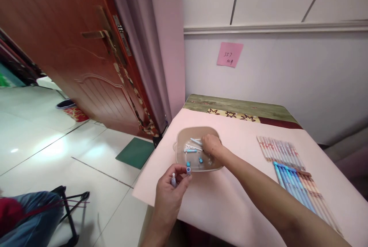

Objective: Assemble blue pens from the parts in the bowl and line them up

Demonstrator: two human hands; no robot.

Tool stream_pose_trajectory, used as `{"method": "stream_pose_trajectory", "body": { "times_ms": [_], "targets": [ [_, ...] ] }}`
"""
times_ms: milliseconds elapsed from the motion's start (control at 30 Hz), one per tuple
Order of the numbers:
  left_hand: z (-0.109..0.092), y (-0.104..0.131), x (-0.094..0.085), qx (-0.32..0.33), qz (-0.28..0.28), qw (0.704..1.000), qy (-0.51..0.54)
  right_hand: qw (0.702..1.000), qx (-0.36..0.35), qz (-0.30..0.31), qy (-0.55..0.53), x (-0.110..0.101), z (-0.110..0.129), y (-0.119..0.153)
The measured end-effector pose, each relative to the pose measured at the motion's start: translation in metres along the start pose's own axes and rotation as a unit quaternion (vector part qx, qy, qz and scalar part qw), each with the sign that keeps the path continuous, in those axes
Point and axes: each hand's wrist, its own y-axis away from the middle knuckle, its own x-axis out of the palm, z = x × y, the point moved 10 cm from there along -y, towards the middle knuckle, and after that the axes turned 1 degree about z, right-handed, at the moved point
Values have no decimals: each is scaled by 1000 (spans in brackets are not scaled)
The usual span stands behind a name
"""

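Observation:
My left hand is closed in front of the basin. Between thumb and forefinger it grips a pale blue pen barrel with its hollow end up, and a second pen part with a white tip rests among its fingers. Inside the beige plastic basin is my right hand, fingers curled down; what they hold is hidden. Beside those fingers lie thin pale sticks and a blue-and-white pen piece. Small bright blue caps sit on the basin floor.
Right of the basin, a row of clear pens lies above a row of blue and brownish pens on the pink-covered table. A wall stands behind, a wooden door to the left. Someone's knee shows lower left.

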Motion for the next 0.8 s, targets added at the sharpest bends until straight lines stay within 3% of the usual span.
{"method": "stream_pose_trajectory", "body": {
  "times_ms": [300, 433, 600, 700, 733, 800],
  "targets": [
    [-10, 8, -1, 23, -3, 1000, -16, 998, -10, -40, -36, -12, 2, 15],
    [-18, 7, -11, 35, -26, 999, 16, 993, -7, -85, -85, -35, -7, 24],
    [-18, 6, -15, 34, -31, 998, 36, 966, -40, -156, -202, -61, -5, 73],
    [-11, 7, -2, 18, -5, 999, 41, 835, -86, -203, -504, -62, 0, 120],
    [-10, 8, 2, 18, 3, 999, 42, 799, -104, -200, -558, -59, 6, 133],
    [-11, 10, 10, 27, 16, 999, 44, 755, -136, -226, -600, -57, 17, 158]
  ]
}}
